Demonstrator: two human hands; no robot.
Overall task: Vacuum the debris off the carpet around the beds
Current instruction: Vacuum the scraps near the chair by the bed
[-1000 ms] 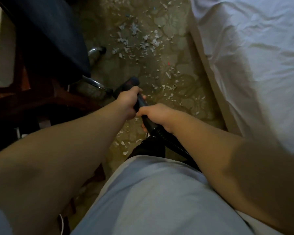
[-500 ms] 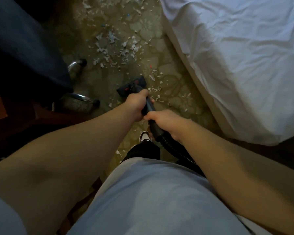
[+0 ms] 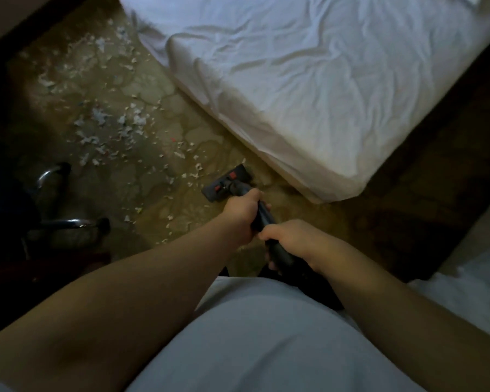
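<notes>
A black vacuum wand (image 3: pixel 263 217) runs down to a flat floor head (image 3: pixel 227 183) with red clips, resting on the patterned carpet (image 3: pixel 159 97) beside the bed corner. My left hand (image 3: pixel 242 212) grips the wand lower down, near the head. Just behind it, my right hand (image 3: pixel 290 237) grips the wand's upper part, where the hose begins. White paper scraps (image 3: pixel 119 123) lie scattered over the carpet to the left of and beyond the head.
A bed with a rumpled white sheet (image 3: pixel 309 75) fills the upper right. A second bed's edge (image 3: pixel 475 267) shows at the right. Chrome chair legs with castors (image 3: pixel 68 222) stand at the left under a dark seat.
The floor head has slid right toward the bed corner, both hands going with it. The view swung right, so the chair sits further left and the second bed's edge appeared.
</notes>
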